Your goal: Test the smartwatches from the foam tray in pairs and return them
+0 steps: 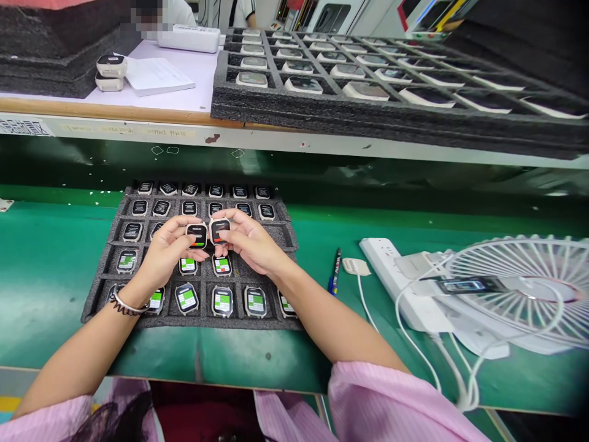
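Note:
My left hand point(168, 245) holds a smartwatch case point(197, 237) by its edges, thumb over its lit screen, which shows a green and red strip. Close beside it, my right hand point(242, 238) grips a second smartwatch case point(219, 231), thumb on its screen near a red strip. Neither case has a strap. Both hands are above a dark foam tray point(102, 270) with several rows of watch cases in its compartments. Front-row cases such as this one point(223, 301) show green and white screens; those at the back show dark screens with white text. My forearms hide some compartments.
To the right are a marker pen point(335, 271), a white charging puck point(356, 266), a power strip point(391, 282) with cables and a white fan point(529, 288). On the shelf above stand a large foam tray of watch cases point(285, 104), two stacked cases point(111, 72) and paper point(159, 76).

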`<state>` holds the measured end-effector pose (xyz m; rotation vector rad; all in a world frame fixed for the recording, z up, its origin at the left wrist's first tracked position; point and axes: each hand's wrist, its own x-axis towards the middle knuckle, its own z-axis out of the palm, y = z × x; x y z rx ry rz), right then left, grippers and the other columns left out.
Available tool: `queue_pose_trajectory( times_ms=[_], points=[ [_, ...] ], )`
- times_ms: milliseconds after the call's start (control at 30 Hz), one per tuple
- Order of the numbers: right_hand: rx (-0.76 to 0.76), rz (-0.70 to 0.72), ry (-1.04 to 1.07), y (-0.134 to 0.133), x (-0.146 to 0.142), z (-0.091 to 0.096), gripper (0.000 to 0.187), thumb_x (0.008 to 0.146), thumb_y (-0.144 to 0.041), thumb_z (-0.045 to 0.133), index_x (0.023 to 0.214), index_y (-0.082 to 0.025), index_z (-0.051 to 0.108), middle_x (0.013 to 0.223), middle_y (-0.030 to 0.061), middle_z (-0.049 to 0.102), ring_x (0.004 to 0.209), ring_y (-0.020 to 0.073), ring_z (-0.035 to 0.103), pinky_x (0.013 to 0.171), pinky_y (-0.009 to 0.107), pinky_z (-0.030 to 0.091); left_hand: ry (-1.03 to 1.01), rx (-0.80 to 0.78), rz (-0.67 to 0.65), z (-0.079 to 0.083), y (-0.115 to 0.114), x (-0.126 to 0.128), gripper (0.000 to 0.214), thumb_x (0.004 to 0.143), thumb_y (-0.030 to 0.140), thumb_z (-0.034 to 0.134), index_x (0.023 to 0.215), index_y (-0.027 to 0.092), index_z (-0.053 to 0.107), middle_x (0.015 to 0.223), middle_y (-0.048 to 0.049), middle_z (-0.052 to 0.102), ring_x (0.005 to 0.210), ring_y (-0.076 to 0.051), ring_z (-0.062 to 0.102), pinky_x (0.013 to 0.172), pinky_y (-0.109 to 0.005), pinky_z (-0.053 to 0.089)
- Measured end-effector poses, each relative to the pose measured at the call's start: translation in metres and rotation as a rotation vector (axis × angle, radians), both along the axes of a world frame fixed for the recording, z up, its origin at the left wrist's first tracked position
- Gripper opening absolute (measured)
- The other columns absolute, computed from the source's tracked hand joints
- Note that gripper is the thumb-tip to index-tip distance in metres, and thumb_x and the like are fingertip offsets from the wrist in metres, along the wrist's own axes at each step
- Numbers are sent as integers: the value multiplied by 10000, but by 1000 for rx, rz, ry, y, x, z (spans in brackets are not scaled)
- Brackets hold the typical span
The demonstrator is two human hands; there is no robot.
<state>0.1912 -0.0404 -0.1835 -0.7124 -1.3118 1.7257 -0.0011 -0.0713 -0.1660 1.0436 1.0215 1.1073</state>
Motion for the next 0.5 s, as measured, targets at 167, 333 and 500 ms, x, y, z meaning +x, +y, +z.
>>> queue_pose_trajectory(
  times_ms=[167,333,500],
  points=[
    [30,6,21,0,0,-3,374,828,-275,736,1139,-198,544,813,-18,675,611,133,658,567,230,488,16,5,11,0,-2,0,401,733,280,730,1085,162,577,892,-17,728,605,-179,740,600,-268,626],
    [39,7,34,0,-1,-2,378,791,-203,695,1138,-196,545,835,-22,676,626,128,665,585,227,490,20,8,3,0,-1,-1,435,721,269,726,1112,160,572,892,-21,720,623,-182,741,625,-280,625],
    [37,0,45,0,-1,-2,423,772,-187,685,1166,-203,531,833,-27,668,635,132,667,587,229,490,20,45,-11,-1,0,-1,532,711,232,746,1199,155,547,950,-39,712,658,-162,727,652,-276,605]
  ],
)
